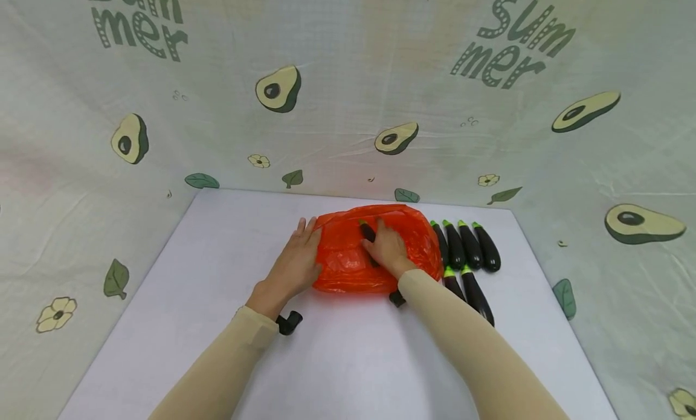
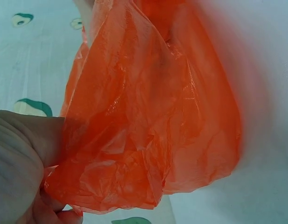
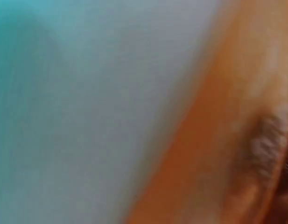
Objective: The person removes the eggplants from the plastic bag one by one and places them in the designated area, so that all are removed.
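A red plastic bag lies spread in the middle of the white table, its mouth toward me. My left hand is at the bag's left edge. In the left wrist view the thumb lies over the crinkled plastic bag and the fingers show below it, pinching the edge. Inside the bag's outline, my right hand holds a dark eggplant with a green stem end; the hand covers much of it. The right wrist view is blurred, with orange-red plastic along its right side.
Several eggplants lie in a row just right of the bag, and two more, such as the front eggplant, lie nearer me beside my right sleeve. A patterned cloth rises behind the white table and along both sides.
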The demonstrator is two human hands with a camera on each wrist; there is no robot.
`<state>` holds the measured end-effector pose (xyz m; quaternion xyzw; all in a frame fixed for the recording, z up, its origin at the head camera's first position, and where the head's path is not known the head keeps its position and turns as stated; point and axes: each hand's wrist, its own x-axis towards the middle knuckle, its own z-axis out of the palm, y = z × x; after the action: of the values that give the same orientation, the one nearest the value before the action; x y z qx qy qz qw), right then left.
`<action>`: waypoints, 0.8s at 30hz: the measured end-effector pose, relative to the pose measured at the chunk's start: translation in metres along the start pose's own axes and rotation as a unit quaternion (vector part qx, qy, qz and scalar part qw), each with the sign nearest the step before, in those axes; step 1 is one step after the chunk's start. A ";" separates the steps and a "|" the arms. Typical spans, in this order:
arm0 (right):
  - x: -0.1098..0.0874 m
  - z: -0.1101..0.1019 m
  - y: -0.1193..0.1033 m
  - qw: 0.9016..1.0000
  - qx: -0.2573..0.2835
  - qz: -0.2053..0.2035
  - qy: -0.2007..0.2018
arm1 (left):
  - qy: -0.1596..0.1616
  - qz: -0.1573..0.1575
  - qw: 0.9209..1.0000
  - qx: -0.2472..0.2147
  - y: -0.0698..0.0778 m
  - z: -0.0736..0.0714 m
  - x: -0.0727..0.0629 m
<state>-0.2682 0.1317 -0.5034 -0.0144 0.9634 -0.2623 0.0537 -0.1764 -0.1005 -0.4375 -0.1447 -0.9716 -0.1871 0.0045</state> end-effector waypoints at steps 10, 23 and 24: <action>-0.009 -0.027 -0.008 0.982 0.172 0.055 -0.056 | -0.012 -0.024 1.000 -0.006 0.000 -0.001 0.003; -0.037 -0.054 0.000 0.954 0.285 0.055 -0.080 | -0.002 -0.015 1.000 -0.009 0.001 -0.003 0.001; -0.039 -0.056 0.002 0.953 0.286 0.054 -0.079 | -0.002 -0.015 1.000 -0.010 0.001 -0.003 0.002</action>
<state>-0.2356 0.1639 -0.4529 0.0333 0.8401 -0.5215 0.1455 -0.1779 -0.1000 -0.4344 -0.1305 -0.9718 -0.1962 -0.0013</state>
